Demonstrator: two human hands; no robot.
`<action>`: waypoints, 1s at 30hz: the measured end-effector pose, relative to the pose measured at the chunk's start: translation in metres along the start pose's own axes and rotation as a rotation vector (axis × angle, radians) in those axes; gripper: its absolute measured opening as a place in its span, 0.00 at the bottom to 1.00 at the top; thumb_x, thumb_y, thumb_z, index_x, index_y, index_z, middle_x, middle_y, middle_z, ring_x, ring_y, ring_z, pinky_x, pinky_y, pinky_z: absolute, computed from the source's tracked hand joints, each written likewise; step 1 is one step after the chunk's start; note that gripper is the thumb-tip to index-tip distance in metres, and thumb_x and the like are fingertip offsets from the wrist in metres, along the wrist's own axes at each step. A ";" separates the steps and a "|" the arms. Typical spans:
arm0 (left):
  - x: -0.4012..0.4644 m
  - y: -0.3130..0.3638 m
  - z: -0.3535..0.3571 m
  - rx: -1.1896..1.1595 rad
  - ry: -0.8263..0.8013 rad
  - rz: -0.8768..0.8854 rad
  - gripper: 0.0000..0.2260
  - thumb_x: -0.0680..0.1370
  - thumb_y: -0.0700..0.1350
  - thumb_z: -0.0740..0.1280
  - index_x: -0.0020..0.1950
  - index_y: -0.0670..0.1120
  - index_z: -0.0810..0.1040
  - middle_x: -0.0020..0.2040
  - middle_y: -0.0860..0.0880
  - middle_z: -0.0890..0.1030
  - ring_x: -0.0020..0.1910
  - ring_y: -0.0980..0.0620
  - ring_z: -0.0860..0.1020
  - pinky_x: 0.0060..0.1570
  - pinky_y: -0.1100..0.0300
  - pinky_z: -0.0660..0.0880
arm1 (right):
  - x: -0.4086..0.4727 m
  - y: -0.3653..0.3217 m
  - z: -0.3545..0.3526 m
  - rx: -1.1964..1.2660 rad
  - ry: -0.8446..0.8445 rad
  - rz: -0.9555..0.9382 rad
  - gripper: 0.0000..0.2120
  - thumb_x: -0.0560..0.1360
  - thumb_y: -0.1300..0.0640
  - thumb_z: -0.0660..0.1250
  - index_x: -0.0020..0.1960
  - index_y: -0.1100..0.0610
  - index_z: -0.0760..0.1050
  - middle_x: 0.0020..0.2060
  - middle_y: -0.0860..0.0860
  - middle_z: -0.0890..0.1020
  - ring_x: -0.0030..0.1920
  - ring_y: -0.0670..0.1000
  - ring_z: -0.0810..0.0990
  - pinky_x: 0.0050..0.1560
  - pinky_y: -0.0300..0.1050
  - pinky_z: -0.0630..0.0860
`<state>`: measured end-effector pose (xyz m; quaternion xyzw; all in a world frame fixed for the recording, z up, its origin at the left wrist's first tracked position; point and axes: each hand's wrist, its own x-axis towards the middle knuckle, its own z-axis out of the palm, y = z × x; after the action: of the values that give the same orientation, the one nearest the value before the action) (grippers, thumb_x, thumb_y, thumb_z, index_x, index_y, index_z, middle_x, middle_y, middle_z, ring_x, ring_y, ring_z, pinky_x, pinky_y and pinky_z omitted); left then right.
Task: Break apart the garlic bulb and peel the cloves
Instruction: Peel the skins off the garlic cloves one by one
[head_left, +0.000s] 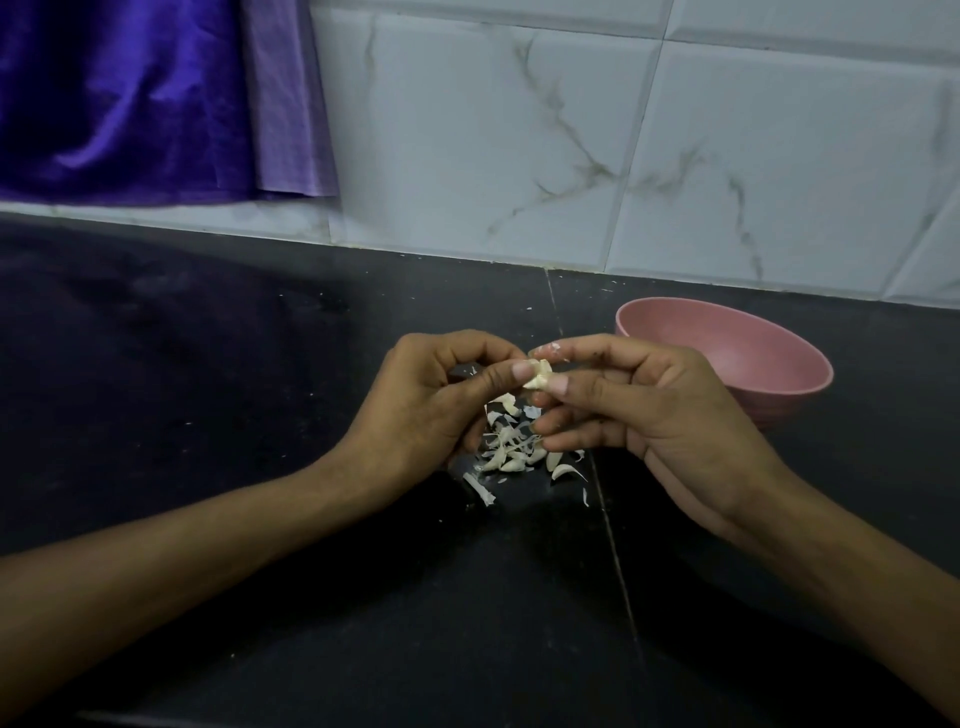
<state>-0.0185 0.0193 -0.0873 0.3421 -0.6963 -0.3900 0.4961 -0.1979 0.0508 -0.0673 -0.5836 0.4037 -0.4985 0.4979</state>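
A single garlic clove (538, 375) sits right in the grip, pinched from both sides above the dark counter (260, 519): the left hand (441, 402) holds it between thumb and curled forefinger on one side, and the right hand (639, 405) pinches its other end between thumb and forefinger, so the two thumbnails almost meet across it. Both grips are narrow, closed on the clove, with pale skin showing on it between the nails; whether it is partly peeled cannot be told. Directly below the grip, on the counter between the two palms, lies one loose heap of garlic pieces and skins (511, 452); the cloves and papery scraps in it are too small and mixed to count, though a few curved pieces lie at its near edge and one longer strip lies apart on the left-hand side of it. The left hand is turned with its back to the camera, fingers folded inward, its bare forearm running down toward the lower left. The right hand is turned palm-side toward the left hand, its other three fingers loosely stretched beneath the pinch, its forearm leading off to the lower right. Just beyond the right hand, away from the person, stands one pink bowl (769, 395); its inside looks bare. Behind everything runs a tiled wall (623, 130), with a purple cloth (130, 93) hanging far off past the left hand.
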 end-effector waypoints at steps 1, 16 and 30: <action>0.000 0.000 0.000 0.013 -0.002 0.010 0.12 0.73 0.51 0.68 0.44 0.42 0.82 0.20 0.51 0.72 0.17 0.58 0.67 0.20 0.68 0.64 | 0.000 0.000 0.000 0.003 0.001 0.001 0.16 0.66 0.60 0.72 0.53 0.62 0.81 0.41 0.62 0.85 0.37 0.55 0.84 0.38 0.43 0.82; -0.002 -0.004 0.001 0.189 -0.029 0.188 0.08 0.75 0.49 0.67 0.47 0.47 0.84 0.33 0.61 0.78 0.20 0.59 0.72 0.23 0.71 0.66 | 0.000 0.004 -0.002 0.002 0.047 -0.005 0.12 0.65 0.63 0.72 0.49 0.63 0.83 0.42 0.61 0.86 0.37 0.54 0.85 0.41 0.44 0.84; -0.004 -0.002 0.002 0.021 -0.013 -0.027 0.11 0.74 0.52 0.69 0.45 0.46 0.84 0.22 0.46 0.75 0.17 0.52 0.69 0.19 0.66 0.65 | 0.002 0.007 0.000 0.007 0.037 -0.038 0.10 0.64 0.63 0.72 0.46 0.61 0.84 0.40 0.60 0.86 0.36 0.53 0.84 0.39 0.43 0.83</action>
<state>-0.0193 0.0223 -0.0911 0.3540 -0.6990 -0.3914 0.4825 -0.1977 0.0470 -0.0741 -0.5801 0.3999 -0.5198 0.4831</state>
